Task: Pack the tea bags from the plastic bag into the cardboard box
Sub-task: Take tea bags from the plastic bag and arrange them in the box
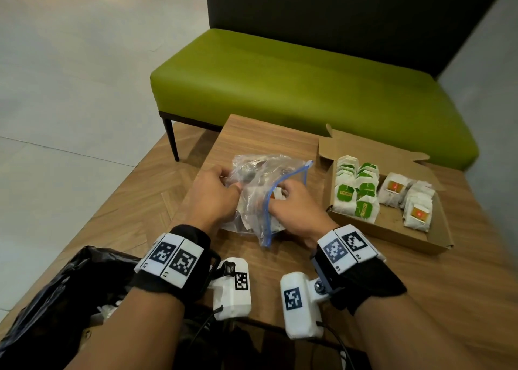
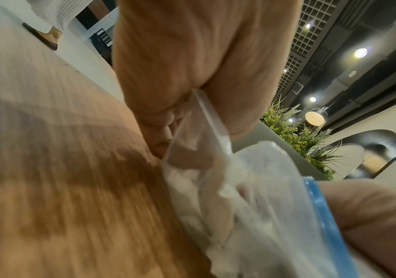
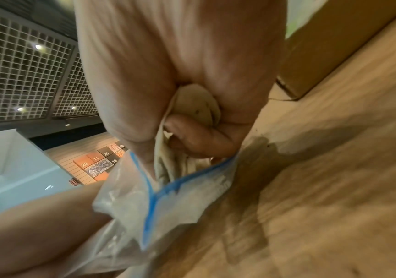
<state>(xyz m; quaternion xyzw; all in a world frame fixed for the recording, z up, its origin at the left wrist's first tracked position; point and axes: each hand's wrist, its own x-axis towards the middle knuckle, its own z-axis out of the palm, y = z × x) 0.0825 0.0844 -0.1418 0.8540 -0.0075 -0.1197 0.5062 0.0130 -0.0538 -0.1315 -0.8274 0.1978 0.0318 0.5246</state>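
— How many containers on the table?
— Two: one plastic bag (image 1: 262, 193) at about nine o'clock of one cardboard box (image 1: 392, 229).
— And tea bags in the box?
— Two kinds: green-tagged tea bags (image 1: 356, 187), roughly a dozen, overlapping; orange-tagged tea bags (image 1: 409, 201), several, exact number unclear.
— Hands?
— Two.

Clear crinkly plastic bag (image 1: 260, 184), matt cardboard box (image 1: 392, 226), smooth wood-grain table (image 1: 280, 134), paper tea bags (image 1: 361, 190).

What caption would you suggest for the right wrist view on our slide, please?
Right hand grips tea bags at the blue-zippered mouth of the plastic bag above the wooden table.
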